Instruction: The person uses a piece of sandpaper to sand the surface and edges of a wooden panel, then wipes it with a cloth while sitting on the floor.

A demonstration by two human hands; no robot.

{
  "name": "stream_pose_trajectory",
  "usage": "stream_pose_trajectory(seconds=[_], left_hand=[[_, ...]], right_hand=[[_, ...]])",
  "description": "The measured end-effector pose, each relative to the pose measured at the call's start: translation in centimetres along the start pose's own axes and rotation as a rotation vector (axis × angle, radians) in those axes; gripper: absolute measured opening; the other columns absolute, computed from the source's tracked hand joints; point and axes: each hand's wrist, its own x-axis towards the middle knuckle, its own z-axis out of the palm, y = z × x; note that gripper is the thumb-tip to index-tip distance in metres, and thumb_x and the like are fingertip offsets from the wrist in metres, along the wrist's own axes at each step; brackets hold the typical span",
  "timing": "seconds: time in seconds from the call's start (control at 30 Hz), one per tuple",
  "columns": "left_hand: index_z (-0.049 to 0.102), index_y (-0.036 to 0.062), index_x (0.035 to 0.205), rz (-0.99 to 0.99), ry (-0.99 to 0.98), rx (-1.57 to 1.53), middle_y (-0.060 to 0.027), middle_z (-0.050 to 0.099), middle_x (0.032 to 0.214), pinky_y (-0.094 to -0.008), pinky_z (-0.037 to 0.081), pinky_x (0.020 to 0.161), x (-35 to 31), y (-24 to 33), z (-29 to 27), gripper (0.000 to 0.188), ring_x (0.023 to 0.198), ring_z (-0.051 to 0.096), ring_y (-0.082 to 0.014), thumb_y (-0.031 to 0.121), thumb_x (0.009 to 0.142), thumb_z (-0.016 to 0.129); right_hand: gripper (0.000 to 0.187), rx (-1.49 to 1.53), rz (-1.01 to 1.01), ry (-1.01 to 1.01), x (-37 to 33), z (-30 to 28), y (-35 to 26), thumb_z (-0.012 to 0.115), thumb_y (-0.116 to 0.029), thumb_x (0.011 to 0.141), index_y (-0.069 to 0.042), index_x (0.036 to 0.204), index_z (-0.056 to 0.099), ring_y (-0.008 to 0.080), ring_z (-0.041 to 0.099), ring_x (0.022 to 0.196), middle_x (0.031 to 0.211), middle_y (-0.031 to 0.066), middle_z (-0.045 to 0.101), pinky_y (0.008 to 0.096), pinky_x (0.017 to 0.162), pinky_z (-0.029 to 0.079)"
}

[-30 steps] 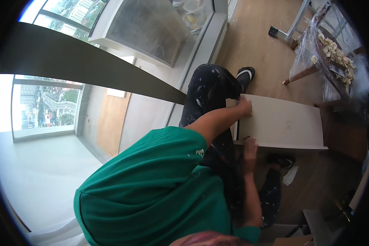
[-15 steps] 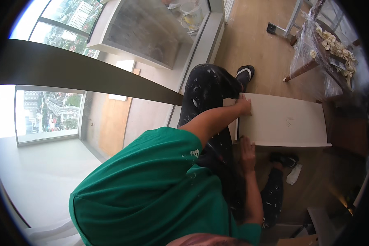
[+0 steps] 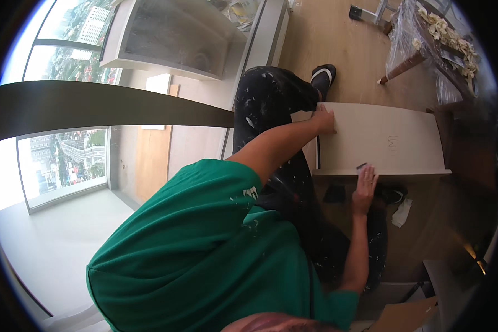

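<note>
A long off-white panel (image 3: 365, 138) with a small handwritten mark lies across in front of my knees. My left hand (image 3: 325, 119) rests on its near end, fingers laid out on the surface. At the panel's long right-hand edge, my right hand (image 3: 365, 185) has its fingers together round a small flat pad (image 3: 362, 167) with a dark edge, mostly hidden by the fingers. Whether the pad is sandpaper I cannot tell. My dark trousers (image 3: 265, 116) carry pale paint spots.
A plastic-wrapped wooden chair (image 3: 426, 47) bearing crumpled masking scraps stands at the far right, near a ladder foot (image 3: 365, 14). A white scrap (image 3: 402, 213) lies on the floor beside my right shoe (image 3: 393, 193). To my left are a window frame (image 3: 110, 108) and glass.
My right hand has slid away from me along the panel's edge, and the small pad now shows in it. My left hand stays on the panel's near end. The view has shifted slightly.
</note>
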Motion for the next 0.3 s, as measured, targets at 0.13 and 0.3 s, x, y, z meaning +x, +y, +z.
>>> stream_pose_trajectory(seconds=[0.13,0.3], left_hand=[[0.027,0.0017,0.159,0.030,0.006,0.035,-0.0431,0.015,0.160,-0.0591,0.034,0.117,0.9,0.8,-0.1,0.103,0.147,0.026,-0.0591,0.058,0.085,0.072],[0.027,0.0017,0.159,0.023,-0.021,0.042,-0.0433,0.017,0.160,-0.0592,0.033,0.118,0.9,1.1,0.1,0.105,0.148,0.026,-0.0586,0.058,0.084,0.073]], right_hand=[[0.057,0.083,-0.058,0.023,-0.2,1.2,-3.1,0.045,0.005,0.093,0.005,0.149,0.046,0.0344,0.036,0.151,0.161,0.0220,0.039,0.0553,0.123,0.029],[0.058,0.266,-0.252,-0.119,-0.1,2.2,-8.1,0.054,-0.006,0.094,0.000,0.151,0.046,0.0318,0.038,0.151,0.161,0.0212,0.040,0.0552,0.123,0.029]])
